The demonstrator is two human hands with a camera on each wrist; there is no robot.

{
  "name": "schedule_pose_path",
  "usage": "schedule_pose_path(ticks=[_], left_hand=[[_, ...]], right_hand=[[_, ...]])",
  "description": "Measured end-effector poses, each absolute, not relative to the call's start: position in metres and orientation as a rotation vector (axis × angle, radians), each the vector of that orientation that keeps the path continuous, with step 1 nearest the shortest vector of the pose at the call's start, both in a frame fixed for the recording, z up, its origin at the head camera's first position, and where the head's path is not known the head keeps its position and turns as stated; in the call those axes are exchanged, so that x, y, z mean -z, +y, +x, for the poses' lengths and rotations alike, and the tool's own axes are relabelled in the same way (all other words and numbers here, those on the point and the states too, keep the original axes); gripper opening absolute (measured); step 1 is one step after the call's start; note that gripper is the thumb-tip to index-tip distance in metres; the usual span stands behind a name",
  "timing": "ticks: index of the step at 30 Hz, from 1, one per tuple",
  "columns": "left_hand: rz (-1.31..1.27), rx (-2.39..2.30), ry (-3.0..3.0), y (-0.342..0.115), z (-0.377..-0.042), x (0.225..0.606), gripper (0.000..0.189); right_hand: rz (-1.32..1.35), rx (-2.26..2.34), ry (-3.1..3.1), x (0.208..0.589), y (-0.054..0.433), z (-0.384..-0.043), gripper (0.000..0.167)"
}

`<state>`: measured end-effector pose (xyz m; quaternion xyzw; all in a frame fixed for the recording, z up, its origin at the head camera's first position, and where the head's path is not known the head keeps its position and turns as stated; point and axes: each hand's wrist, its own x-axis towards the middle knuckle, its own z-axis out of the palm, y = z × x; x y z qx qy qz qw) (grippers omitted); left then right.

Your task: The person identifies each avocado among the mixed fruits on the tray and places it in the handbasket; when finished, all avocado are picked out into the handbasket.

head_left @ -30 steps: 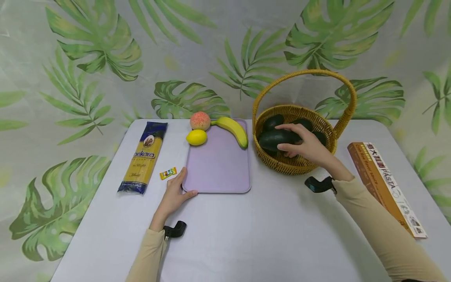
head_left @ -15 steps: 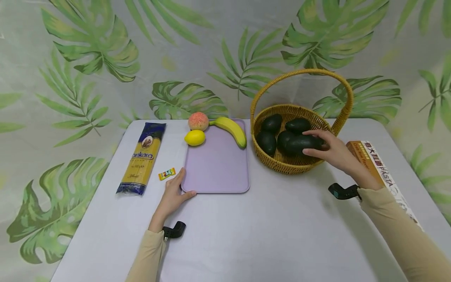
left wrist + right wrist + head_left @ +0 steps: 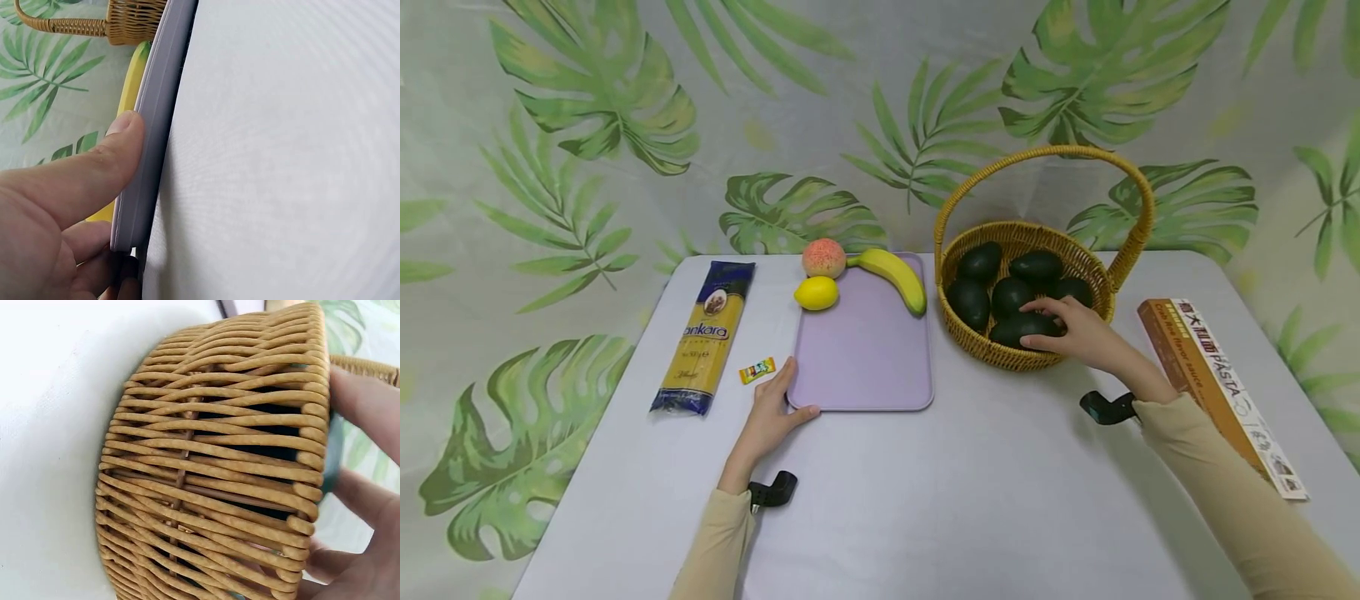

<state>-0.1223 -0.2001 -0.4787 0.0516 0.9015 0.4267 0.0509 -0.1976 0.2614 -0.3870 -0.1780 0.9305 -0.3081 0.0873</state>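
My right hand (image 3: pixel 1086 333) holds a dark green avocado (image 3: pixel 1017 330) at the front of the wicker basket (image 3: pixel 1000 357), thumb on its near side and fingers over the far side. Several more avocados (image 3: pixel 967 303) lie around it in the basket. In the right wrist view the basket's woven wall (image 3: pixel 219 462) hides most of the held avocado. At the near left corner of the lilac tray (image 3: pixel 865 358), my left hand (image 3: pixel 769 414) grips the rim, its thumb (image 3: pixel 128 134) against the front edge in the left wrist view.
A banana (image 3: pixel 891 275) lies on the tray's far part; a lemon (image 3: pixel 817 293) and a peach (image 3: pixel 824 258) sit at its far left corner. Left are a small wrapped candy (image 3: pixel 757 370) and a spaghetti pack (image 3: pixel 703 337). A pasta box (image 3: pixel 1221 396) lies right. The basket handle (image 3: pixel 1045 152) arches high.
My right hand has moved the avocado from the basket's left side to the right, then down to the front among the others. The left hand stays on the tray corner.
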Motion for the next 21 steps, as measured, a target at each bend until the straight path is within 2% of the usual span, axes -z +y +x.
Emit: schedule_pose_path(ticks=[12, 17, 21], left_hand=[[0.175, -1.28, 2.752, -0.201, -0.123, 0.479, 0.09], [0.174, -1.209, 2.738, -0.2, -0.123, 0.469, 0.09], [0.209, -1.136, 2.765, -0.196, -0.126, 0.452, 0.086]], right_hand=[[-0.573, 0.936, 2.893, 0.397, 0.255, -0.188, 0.039], [-0.558, 1.037, 2.997, 0.4, 0.257, -0.182, 0.04], [-0.488, 1.081, 3.103, 0.402, 0.263, -0.174, 0.047]])
